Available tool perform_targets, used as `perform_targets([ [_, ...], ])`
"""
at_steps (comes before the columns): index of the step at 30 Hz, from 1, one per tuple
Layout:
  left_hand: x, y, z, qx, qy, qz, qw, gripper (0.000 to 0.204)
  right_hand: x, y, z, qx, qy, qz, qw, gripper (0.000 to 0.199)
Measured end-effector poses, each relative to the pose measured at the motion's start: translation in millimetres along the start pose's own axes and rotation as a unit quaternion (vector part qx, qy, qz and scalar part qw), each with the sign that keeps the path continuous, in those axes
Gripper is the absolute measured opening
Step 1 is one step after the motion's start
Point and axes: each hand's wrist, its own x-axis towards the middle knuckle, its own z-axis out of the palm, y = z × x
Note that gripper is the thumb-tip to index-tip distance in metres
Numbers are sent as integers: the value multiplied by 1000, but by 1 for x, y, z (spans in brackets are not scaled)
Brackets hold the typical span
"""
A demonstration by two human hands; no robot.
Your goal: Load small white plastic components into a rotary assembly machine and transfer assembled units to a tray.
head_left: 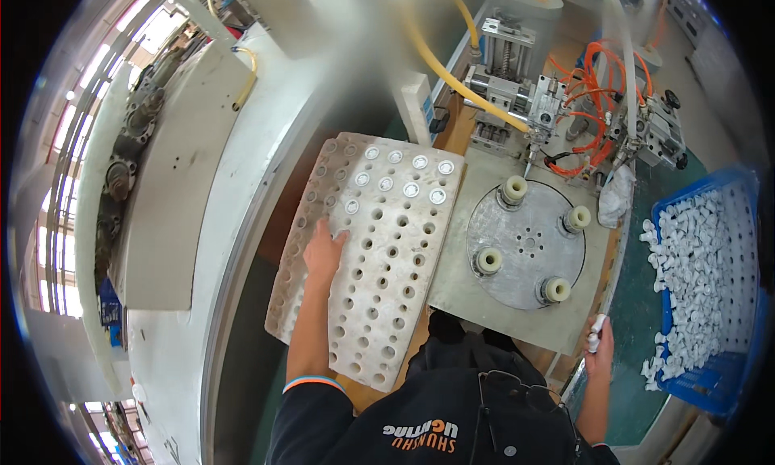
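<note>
Over the left half of a pale board with rows of round holes is my left hand. Its thumb stands apart from the fingers, and I see nothing between them. Just beyond the fingertips, several white round pieces sit in holes toward the board's far end. At the right, my right hand is closed around small white plastic parts, whose ends stick out above the fingers. A blue basket heaped with similar white parts stands to the right of that hand.
Between my hands lies a round metal turntable with pale green cup-like holders. Behind it stands a metal dispensing mechanism with orange hoses and a yellow hose. A white-topped machine bench runs along the left.
</note>
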Motion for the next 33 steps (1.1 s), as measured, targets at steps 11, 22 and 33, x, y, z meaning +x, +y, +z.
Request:
perform_targets([
  [11,28,70,32,11,4,161,987,55,-27,58,144,-411,-165,-229,867,34],
  [22,-67,46,35,35,-4,253,967,55,23,94,205,-583,-242,-519,576,45],
  [33,-46,21,69,-49,-10,277,960,58,59,44,122,-665,-129,-490,549,42],
])
